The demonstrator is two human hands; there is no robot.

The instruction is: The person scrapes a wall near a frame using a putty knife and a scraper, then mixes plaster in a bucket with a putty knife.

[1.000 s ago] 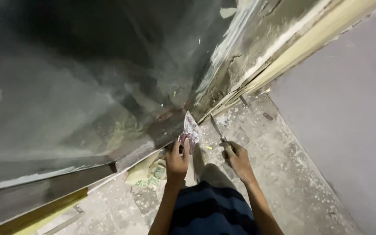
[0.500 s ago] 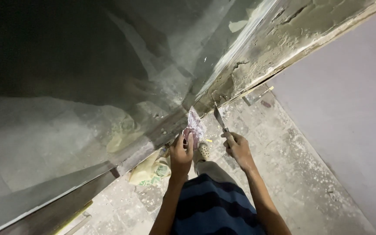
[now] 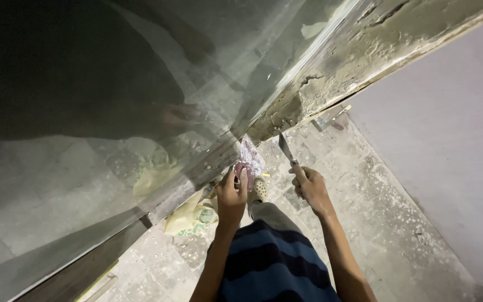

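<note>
A large pane of glass (image 3: 141,112) fills the left half of the view, dusty and reflective, with a dim mirror of a hand and arm showing in it. Its right edge meets a frame (image 3: 331,84) caked with rough, crumbling putty, pale and pitted, running diagonally from upper right down toward the middle. Beyond the frame, a plain grey wall (image 3: 448,140) takes up the right side. The floor (image 3: 375,218) is tiled and heavily speckled with dust and white debris; a crumpled yellowish bag (image 3: 188,215) lies on it beside the base of the glass, and a small bit of scrap (image 3: 331,114) lies farther off by the frame.

The left hand (image 3: 231,193) is closed around a crinkled plastic packet (image 3: 248,159) with a reddish tint, holding it up against the lower end of the frame. The right hand (image 3: 310,187) is gripped around the handle of a putty knife (image 3: 285,148), whose blade points up toward the putty-caked edge, its tip just beside the frame. The two hands are near each other but apart. A light shoe (image 3: 259,190) shows between them, above a dark striped garment (image 3: 275,263).
</note>
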